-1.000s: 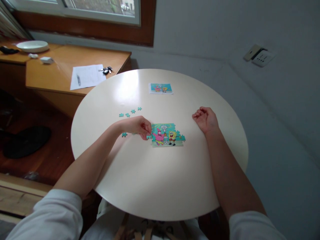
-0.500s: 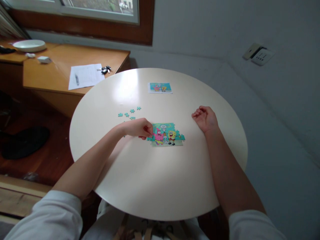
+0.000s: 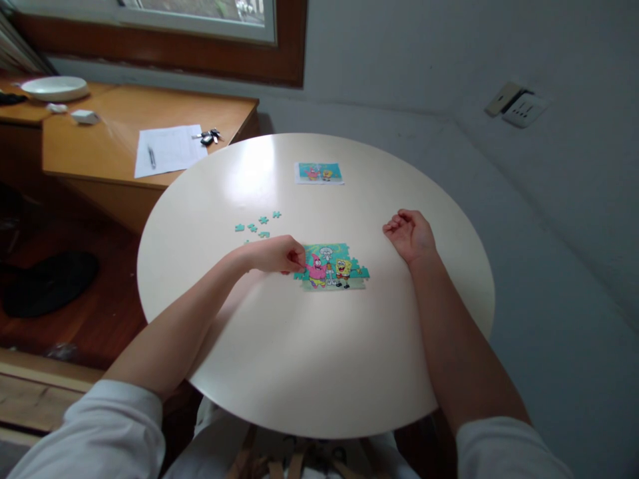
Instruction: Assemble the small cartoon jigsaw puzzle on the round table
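Note:
A partly joined jigsaw puzzle (image 3: 327,267) lies on the round white table (image 3: 319,359), showing a pink starfish, a pale tall figure and a yellow sponge. At its left edge my left hand (image 3: 279,254) is closed in a pinch on a puzzle piece, mostly hidden by the fingers. Several loose turquoise puzzle pieces (image 3: 263,220) lie beyond that hand. My right hand (image 3: 410,236) rests palm up on the table, right of the puzzle, its fingers loosely curled and holding nothing.
A small picture card (image 3: 319,173) of the same scene lies towards the table's far side. On the wooden desk (image 3: 114,110) at the left are a paper sheet (image 3: 172,150) with a pen, keys (image 3: 208,137), a small white box (image 3: 85,117) and a white dish (image 3: 54,88).
My left hand's fingertips have shifted slightly at the puzzle's left edge, uncovering a little more of it. My right hand stays where it was. The whole view has tilted very slightly.

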Demonstrator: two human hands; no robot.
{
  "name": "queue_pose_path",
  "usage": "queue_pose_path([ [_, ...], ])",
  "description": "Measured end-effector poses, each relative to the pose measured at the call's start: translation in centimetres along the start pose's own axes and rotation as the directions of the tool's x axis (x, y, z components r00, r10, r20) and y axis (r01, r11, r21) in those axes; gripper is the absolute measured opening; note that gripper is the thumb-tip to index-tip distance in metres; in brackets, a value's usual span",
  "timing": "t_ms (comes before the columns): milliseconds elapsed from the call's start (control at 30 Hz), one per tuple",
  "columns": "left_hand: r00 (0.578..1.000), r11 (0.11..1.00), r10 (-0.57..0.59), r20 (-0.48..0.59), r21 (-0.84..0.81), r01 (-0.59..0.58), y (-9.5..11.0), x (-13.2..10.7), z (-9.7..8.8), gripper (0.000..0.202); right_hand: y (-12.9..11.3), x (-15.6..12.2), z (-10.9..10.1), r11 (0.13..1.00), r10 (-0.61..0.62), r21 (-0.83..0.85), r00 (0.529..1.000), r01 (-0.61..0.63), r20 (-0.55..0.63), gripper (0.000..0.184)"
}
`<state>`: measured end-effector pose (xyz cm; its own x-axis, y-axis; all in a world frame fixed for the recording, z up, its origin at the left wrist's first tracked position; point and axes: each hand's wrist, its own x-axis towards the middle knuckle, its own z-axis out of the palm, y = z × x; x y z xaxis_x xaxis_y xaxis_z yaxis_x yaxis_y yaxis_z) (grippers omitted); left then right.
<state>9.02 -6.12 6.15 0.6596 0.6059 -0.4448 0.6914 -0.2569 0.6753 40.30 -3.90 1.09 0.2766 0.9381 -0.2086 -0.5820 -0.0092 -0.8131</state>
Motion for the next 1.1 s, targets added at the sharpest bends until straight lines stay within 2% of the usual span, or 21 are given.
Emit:
queue_pose_path([
  [500, 0.999, 0.999, 0.04, -0.01, -0.025, -0.04, -0.4, 0.3, 0.2, 0.012, -0.1, -0.2, 0.2, 1.0, 0.008, 0.007, 1.0, -0.007, -0.021, 0.02],
  [567, 0.994, 0.996, 0.074, -0.075, -0.051, -0.078, -0.4, 0.2, 0.0, 0.01, -0.1, -0.2, 0.2, 1.0, 0.009, 0.004, 1.0, -0.009, -0.015, 0.02],
  [600, 0.985, 0.992, 0.091, -0.148, -0.074, -0.103, -0.5, 0.2, -0.3, 0.009, -0.1, -0.2, 0.2, 1.0, 0.01, 0.002, 1.0, -0.01, -0.012, 0.021],
  [633, 0.963, 0.986, 0.099, -0.249, -0.105, -0.129, -0.6, 0.1, -0.6, 0.009, -0.1, -0.2, 0.2, 1.0, 0.01, 0.0, 1.0, -0.01, -0.011, 0.021],
  [667, 0.924, 0.978, 0.089, -0.373, -0.143, -0.152, -0.8, 0.0, -1.0, 0.009, -0.1, -0.2, 0.2, 1.0, 0.009, 0.0, 1.0, -0.009, -0.013, 0.021],
  [700, 0.864, 0.97, 0.063, -0.499, -0.172, -0.171, -1.0, -0.1, -1.4, 0.011, -0.1, -0.2, 0.2, 1.0, 0.009, -0.001, 1.0, -0.009, -0.015, 0.021],
  [767, 0.727, 0.968, -0.026, -0.686, -0.2, -0.154, -2.0, -0.5, -2.6, 0.012, -0.1, -0.2, 0.3, 1.0, 0.01, -0.003, 1.0, -0.011, -0.02, 0.021],
  [833, 0.621, 0.972, -0.114, -0.776, -0.216, -0.091, -3.5, -0.9, -3.8, 0.011, -0.1, -0.2, 0.3, 1.0, 0.011, -0.005, 1.0, -0.011, -0.023, 0.02],
  [967, 0.526, 0.972, -0.232, -0.818, -0.21, 0.102, -7.2, -1.4, -5.4, 0.009, -0.1, -0.3, 0.3, 1.0, 0.009, -0.004, 1.0, -0.009, -0.022, 0.021],
  [1033, 0.515, 0.965, -0.258, -0.818, -0.192, 0.179, -8.4, -1.3, -5.6, 0.01, -0.1, -0.3, 0.3, 1.0, 0.007, -0.003, 1.0, -0.007, -0.018, 0.021],
  [1100, 0.514, 0.963, -0.259, -0.818, -0.181, 0.197, -8.9, -1.1, -5.6, 0.012, -0.1, -0.3, 0.2, 1.0, 0.007, 0.0, 1.0, -0.007, -0.018, 0.021],
])
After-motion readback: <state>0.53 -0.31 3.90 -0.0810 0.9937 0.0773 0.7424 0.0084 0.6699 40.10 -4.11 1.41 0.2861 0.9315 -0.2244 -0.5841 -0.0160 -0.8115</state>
